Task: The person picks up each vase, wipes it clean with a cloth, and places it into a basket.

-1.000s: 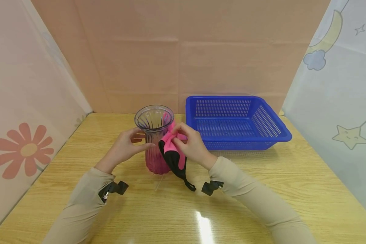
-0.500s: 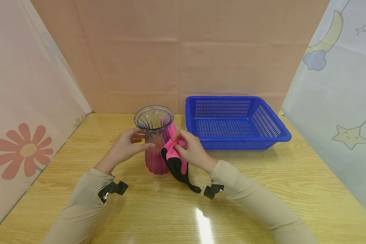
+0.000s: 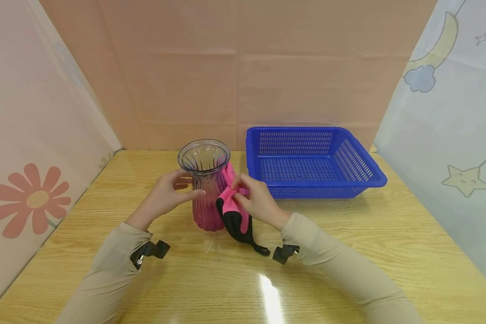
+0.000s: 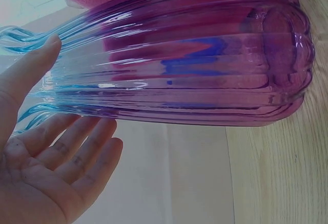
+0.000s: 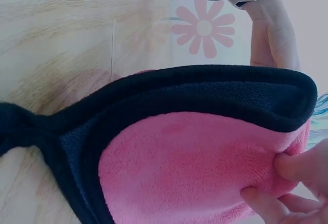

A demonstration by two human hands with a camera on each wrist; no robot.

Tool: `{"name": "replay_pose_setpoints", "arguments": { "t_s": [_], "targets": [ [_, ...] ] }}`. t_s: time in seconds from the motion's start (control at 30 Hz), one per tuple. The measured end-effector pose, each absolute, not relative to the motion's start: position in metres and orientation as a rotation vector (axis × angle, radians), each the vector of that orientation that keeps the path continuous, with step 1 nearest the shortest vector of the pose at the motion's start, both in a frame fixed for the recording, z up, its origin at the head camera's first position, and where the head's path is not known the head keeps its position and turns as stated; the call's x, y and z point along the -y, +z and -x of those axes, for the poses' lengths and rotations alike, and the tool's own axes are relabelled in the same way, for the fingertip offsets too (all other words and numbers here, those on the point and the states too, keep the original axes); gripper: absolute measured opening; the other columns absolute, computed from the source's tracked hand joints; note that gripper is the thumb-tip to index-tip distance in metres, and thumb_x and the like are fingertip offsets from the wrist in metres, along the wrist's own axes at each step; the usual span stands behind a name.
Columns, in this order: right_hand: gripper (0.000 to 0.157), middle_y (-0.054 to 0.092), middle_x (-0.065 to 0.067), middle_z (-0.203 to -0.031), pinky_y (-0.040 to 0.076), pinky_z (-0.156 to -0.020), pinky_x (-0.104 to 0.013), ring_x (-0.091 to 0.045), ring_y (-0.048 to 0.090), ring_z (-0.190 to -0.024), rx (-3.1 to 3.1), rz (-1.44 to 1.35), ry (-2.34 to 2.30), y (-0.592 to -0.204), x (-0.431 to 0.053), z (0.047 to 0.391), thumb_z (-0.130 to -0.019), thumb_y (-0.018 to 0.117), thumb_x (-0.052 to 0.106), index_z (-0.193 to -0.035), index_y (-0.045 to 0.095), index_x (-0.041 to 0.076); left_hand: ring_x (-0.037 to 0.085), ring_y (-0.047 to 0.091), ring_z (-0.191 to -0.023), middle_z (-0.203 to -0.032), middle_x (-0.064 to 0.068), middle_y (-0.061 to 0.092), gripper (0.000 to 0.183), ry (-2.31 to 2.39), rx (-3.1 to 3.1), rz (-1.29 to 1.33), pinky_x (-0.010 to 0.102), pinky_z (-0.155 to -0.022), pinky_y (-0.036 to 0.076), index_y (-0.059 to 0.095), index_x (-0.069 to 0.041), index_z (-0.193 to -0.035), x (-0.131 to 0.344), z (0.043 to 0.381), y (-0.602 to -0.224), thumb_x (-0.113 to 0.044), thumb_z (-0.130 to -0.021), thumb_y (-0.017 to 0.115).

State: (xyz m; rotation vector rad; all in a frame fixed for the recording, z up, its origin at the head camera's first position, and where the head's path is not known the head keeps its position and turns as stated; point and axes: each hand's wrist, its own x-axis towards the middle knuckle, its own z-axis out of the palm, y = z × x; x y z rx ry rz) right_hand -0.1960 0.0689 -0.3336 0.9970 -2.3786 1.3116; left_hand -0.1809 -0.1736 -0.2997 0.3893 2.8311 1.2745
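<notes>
A ribbed glass vase (image 3: 208,204), clear bluish at its flared rim and magenta lower down, stands upright on the table. My left hand (image 3: 162,196) holds its neck from the left, thumb in front and fingers behind; the left wrist view shows the thumb and fingers on either side of the neck. My right hand (image 3: 258,199) pinches a plush pink cloth (image 3: 231,204) with black edging and a black loop at its lower end. The cloth lies against the vase's right side, and part of its pink shows behind the rim. In the right wrist view, thumb and fingertips grip the cloth's pink face (image 5: 189,165).
A blue plastic basket (image 3: 308,185) with slotted walls stands at the back right, close to the right hand. Behind the table (image 3: 328,279) hangs a peach backdrop (image 3: 178,81). Printed sheets line both sides.
My right hand has moved slightly down and to the right along the vase's side, taking the cloth and its loop with it. My left hand and the vase have stayed put.
</notes>
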Motion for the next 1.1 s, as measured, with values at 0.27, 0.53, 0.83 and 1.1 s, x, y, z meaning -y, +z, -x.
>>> {"name": "replay_pose_setpoints", "arguments": {
  "t_s": [0.27, 0.53, 0.83, 1.1],
  "targets": [
    [0.013, 0.067, -0.016, -0.092, 0.059, -0.078, -0.035, -0.024, 0.065, -0.089, 2.378, -1.013, 1.244, -0.33, -0.074, 0.192, -0.081, 0.06, -0.009, -0.088, 0.054, 0.0, 0.04, 0.054, -0.119, -0.129, 0.019, 0.056, 0.067, 1.286, -2.828, -0.397, 0.051, -0.099, 0.047, 0.046, -0.008, -0.136, 0.173, 0.182, -0.3, -0.036, -0.081, 0.071],
    [0.014, 0.067, -0.016, -0.091, 0.059, -0.074, -0.027, -0.029, 0.066, -0.099, 2.335, -1.048, 1.229, -0.326, -0.08, 0.183, -0.08, 0.06, -0.011, -0.087, 0.054, 0.0, 0.04, 0.055, -0.118, -0.127, 0.019, 0.057, 0.065, 1.295, -2.828, -0.399, 0.051, -0.098, 0.048, 0.047, -0.007, -0.134, 0.173, 0.182, -0.3, -0.035, -0.081, 0.072],
    [0.017, 0.065, -0.023, -0.114, 0.059, -0.072, -0.026, -0.034, 0.061, -0.111, 2.295, -1.099, 1.093, -0.321, -0.09, 0.168, -0.08, 0.062, -0.012, -0.087, 0.053, 0.002, 0.041, 0.054, -0.12, -0.128, 0.019, 0.057, 0.066, 1.306, -2.821, -0.408, 0.052, -0.099, 0.047, 0.046, -0.009, -0.135, 0.173, 0.181, -0.301, -0.036, -0.081, 0.072],
    [0.019, 0.068, -0.019, -0.106, 0.059, -0.069, -0.026, -0.024, 0.069, -0.086, 2.234, -1.12, 0.937, -0.318, -0.1, 0.16, -0.079, 0.063, -0.013, -0.09, 0.057, 0.001, 0.04, 0.054, -0.119, -0.128, 0.019, 0.057, 0.065, 1.313, -2.824, -0.419, 0.051, -0.099, 0.047, 0.046, -0.008, -0.135, 0.174, 0.181, -0.301, -0.034, -0.081, 0.071]
  ]
}}
